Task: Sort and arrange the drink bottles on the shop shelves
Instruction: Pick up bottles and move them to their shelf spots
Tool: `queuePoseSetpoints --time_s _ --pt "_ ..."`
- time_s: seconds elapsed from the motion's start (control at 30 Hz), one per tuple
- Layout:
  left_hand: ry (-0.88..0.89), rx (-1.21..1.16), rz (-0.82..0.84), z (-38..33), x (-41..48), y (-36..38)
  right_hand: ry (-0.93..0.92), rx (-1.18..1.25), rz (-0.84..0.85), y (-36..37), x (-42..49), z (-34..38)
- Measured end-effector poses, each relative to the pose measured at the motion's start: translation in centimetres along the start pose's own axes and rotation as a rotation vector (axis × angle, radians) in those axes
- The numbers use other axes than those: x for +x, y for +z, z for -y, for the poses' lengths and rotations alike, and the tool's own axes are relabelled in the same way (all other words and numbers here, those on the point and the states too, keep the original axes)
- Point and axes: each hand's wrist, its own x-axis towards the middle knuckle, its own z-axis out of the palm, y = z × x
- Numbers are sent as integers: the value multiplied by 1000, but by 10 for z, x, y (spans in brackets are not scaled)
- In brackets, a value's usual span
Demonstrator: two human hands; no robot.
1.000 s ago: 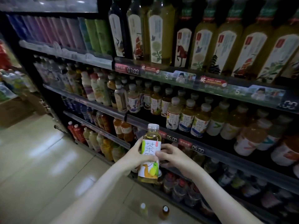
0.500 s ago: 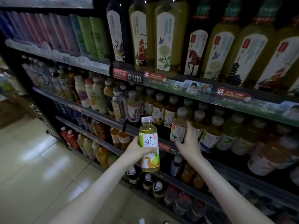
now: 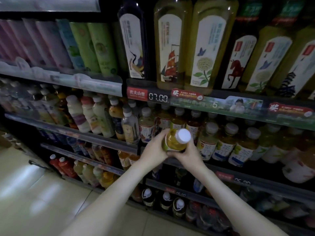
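Because you hold the tea bottle (image 3: 173, 143) tilted, with its white cap turned toward you, the danger is in the way it enters the row. Your left hand (image 3: 154, 150) curls around its left side, and your right hand (image 3: 187, 155) grasps it from below and from the right. The bottle is in the air, just in front of the middle shelf (image 3: 88, 134). If you push it in at this angle, its base may hit the neighbours and tip them. The tea row (image 3: 223, 143) on the right stands tight, so one bottle could fall onto the next. I cannot tell if a free place waits behind your hands.

The held bottle is capped and nearly full of yellow-gold drink. The middle shelf carries pale milky bottles (image 3: 87, 114) on the left and the same tea on the right. The upper shelf (image 3: 221, 104) carries green drinks (image 3: 95, 46) on the left and large tea bottles (image 3: 204, 48) on the right.
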Motion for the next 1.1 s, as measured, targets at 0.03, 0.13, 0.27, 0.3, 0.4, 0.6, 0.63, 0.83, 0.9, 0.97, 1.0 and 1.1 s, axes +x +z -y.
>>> queuePoseSetpoints --time_s 0.03,0.13,0.27,0.3,0.4,0.6,0.63,0.83,0.9,0.97,1.0,1.1 --pt "38 39 17 5 9 1 -9 30 -81 6 3 -3" --pt "40 109 91 17 29 8 12 59 -222 16 15 -15" --pt "21 96 142 34 41 17 81 -70 -203 18 26 -25" --pt "22 94 131 39 43 18 84 -94 -199 19 29 -25" --pt "5 25 89 49 53 19 125 -157 -173 23 41 -21" --pt "-11 -43 165 62 68 12 260 -229 -209 32 56 -27" --pt "-2 -43 184 64 70 11 260 -249 -215 34 55 -28" --pt "24 75 156 48 50 2 94 -363 -282 43 39 -12" --pt "152 197 4 32 33 -11 17 -442 -310 46 23 3" --pt "427 172 -198 11 17 -32 -139 -476 -383 45 7 26" --pt "571 147 -312 -1 12 -44 -256 -476 -434 43 1 43" --pt "868 116 -600 -40 14 -78 -627 -490 -634 27 -8 98"
